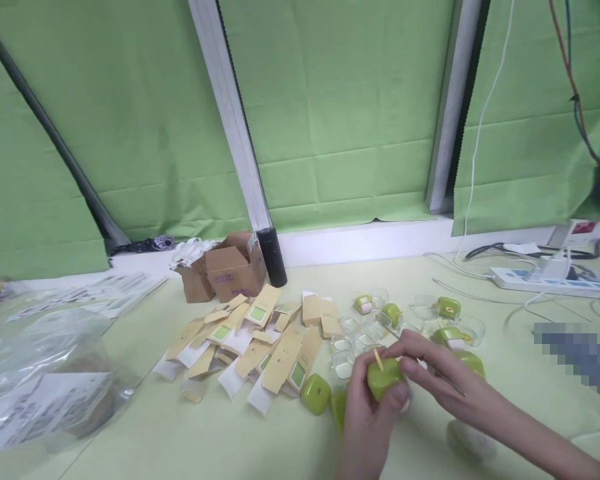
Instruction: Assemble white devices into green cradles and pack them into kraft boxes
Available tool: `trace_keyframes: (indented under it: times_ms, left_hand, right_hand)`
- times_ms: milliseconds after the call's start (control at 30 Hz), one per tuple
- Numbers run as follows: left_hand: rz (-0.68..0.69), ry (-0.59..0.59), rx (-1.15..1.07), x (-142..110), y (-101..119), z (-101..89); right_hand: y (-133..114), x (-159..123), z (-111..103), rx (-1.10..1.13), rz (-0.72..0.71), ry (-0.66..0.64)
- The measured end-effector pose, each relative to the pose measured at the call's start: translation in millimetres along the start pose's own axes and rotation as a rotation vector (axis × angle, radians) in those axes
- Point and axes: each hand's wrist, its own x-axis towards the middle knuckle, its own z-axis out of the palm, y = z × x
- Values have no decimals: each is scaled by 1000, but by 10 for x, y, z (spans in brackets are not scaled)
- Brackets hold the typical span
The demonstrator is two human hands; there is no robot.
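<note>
From the head view, taking the held case as the centre of the clock: the left hand [367, 413] has its grip closed around a green case [384, 381], thumb in front, above the bench [190, 440]. The right hand [425, 363] reaches in from three o'clock, its fingers at the case's upper right; whether it pinches anything, I cannot tell. A yellowish strip [379, 360] sticks up from the case's top.

What looks done: the paper cartons [283, 360] at nine to ten o'clock lie opened in a heap, so the unpacking seems well along. See-through trays [343, 365] spread from ten o'clock round to two.

The held case appears to be mid-handling. Around it, a loose case [316, 394] lies at nine o'clock, a half-hidden case [338, 408] at eight, and further cases [449, 307] from eleven to three, several in or beside trays. Which of these are finished and which remain cannot be told. A brown box [235, 270] stands at ten.
</note>
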Motion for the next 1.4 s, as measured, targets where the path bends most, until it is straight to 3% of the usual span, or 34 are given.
trace_keyframes:
  times_ms: [67, 200, 433, 600, 767, 967, 1067, 1267, 1400]
  left_hand:
    - [-52, 60, -234, -37, -15, 19]
    - [-157, 292, -564, -163, -78, -41]
    - [-224, 429, -511, -186, -375, -28]
    - [-266, 479, -576, -181, -381, -4]
    - [-179, 437, -616, -193, -392, -42]
    - [-96, 432, -624, -221, -452, -14]
    - [-103, 488, -639, -216, -443, 4]
    - [-116, 509, -674, -233, -355, 24]
    - [-77, 454, -575, -262, -320, 60]
  right_hand:
    - [-7, -97, 61, 55, -39, 21]
    - [133, -237, 137, 102, -168, -22]
    - [141, -362, 211, 106, -428, -294]
    - [6, -335, 151, -15, -472, -344]
    - [68, -381, 260, 190, -347, -302]
    - [326, -431, 547, 884, -26, -198]
    - [336, -440, 548, 1017, -15, -216]
    - [333, -459, 602, 1072, -3, -157]
    - [331, -452, 640, 1260, 32, -129]
